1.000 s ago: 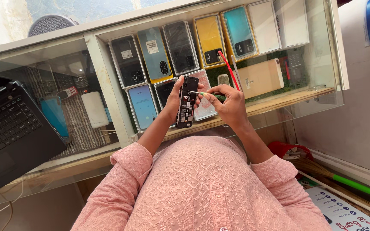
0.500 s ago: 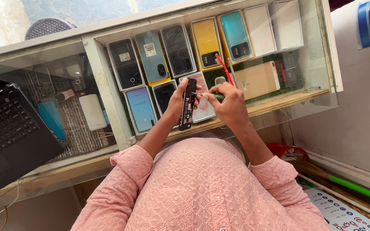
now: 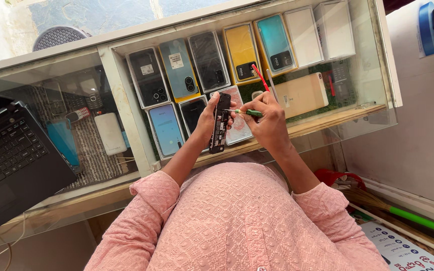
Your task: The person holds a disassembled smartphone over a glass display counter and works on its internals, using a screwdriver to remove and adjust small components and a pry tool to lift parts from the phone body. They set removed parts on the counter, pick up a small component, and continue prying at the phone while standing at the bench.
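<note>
My left hand (image 3: 208, 116) grips an opened black phone (image 3: 220, 124) edge-on, its exposed inside turned toward my right hand. My right hand (image 3: 268, 116) holds a small green-handled screwdriver (image 3: 247, 112) with its tip against the upper part of the phone. A red-handled tool (image 3: 259, 77) and a thin silver tool (image 3: 272, 86) stick up from the same hand's fingers. Both hands hover above the glass top of a display counter (image 3: 126, 113), over the phones shown inside.
Inside the counter lie several phones and phone boxes (image 3: 241, 52), a white power bank (image 3: 110, 133) and small keypad phones (image 3: 79, 114). A black laptop (image 3: 11, 160) sits open at the left. A broom with a green handle (image 3: 418, 221) lies on the floor at right.
The phone has turned edge-on in my left hand, and my right hand has brought the green screwdriver's tip onto it. The view shifted slightly.
</note>
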